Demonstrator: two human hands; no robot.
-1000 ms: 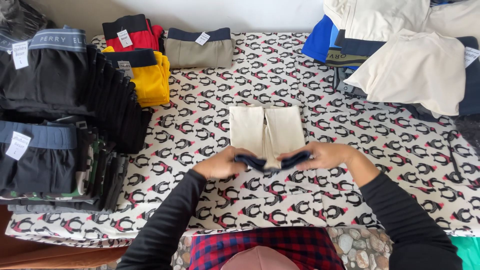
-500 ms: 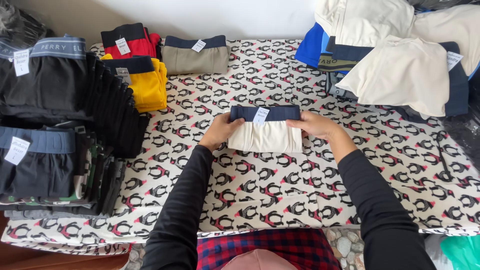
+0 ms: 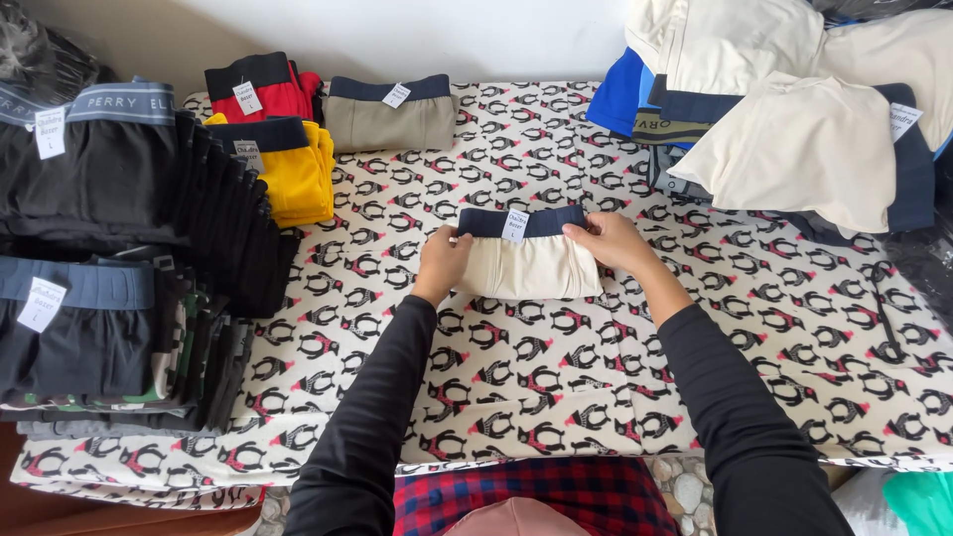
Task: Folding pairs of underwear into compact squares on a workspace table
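- One folded cream garment [image 3: 524, 266] with a dark waistband and one white tag lies mid-cloth on the penguin-print cloth [image 3: 556, 387].
- Two hands grip it: left hand [image 3: 443, 260] pinches its 9 o'clock edge, right hand [image 3: 613, 241] its 3 o'clock edge.
- At 11 o'clock: one red fold [image 3: 260, 87], one yellow stack [image 3: 288, 169], one khaki fold [image 3: 389, 114].
- At 9 o'clock: two dark stacks [image 3: 109, 179].
- At 1 o'clock: one loose cream pile [image 3: 804, 139].
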